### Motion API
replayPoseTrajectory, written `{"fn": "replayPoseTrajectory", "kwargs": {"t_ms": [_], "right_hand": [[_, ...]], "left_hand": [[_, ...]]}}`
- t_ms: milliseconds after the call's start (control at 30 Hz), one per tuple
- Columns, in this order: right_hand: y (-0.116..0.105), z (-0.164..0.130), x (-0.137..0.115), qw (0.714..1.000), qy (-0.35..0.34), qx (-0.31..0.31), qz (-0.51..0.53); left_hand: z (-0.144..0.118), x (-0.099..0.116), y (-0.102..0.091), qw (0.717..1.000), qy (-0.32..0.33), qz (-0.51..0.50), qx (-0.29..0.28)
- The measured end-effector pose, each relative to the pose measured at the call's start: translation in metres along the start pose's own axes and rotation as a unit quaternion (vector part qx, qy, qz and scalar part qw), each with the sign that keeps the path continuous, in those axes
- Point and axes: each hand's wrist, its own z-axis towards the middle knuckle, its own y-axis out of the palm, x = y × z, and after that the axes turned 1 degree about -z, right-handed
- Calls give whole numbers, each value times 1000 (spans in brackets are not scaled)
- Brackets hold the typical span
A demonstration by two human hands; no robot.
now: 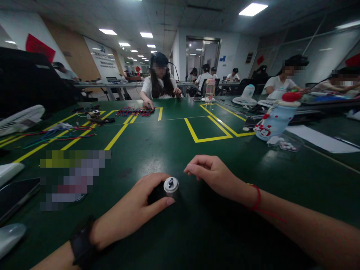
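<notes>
Gripping a small cylindrical motor (170, 186) upright on the green tabletop (174, 142), left hand (135, 210) wrapped around its black body, thumb against the silver end. Right hand (216, 177) just beside, loosely curled, holding nothing, fingertips near the motor. Coloured wires (50, 137) lying well apart, far left.

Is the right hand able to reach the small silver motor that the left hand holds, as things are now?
Probably yes. The right hand rests on the green table just beside the small silver motor, and nothing lies between them. The left hand grips the motor from the other side, so its near side looks free.
</notes>
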Motion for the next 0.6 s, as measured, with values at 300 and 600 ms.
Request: {"fn": "replayPoseTrajectory", "kwargs": {"t_ms": [300,600], "right_hand": [[-29,16,42,978,95,134,129],[-21,13,39,983,93,119,102]], "left_hand": [[-1,-1,-2,1000,-6,-12,-14],[-1,-3,0,1000,-1,-1,-2]]}}
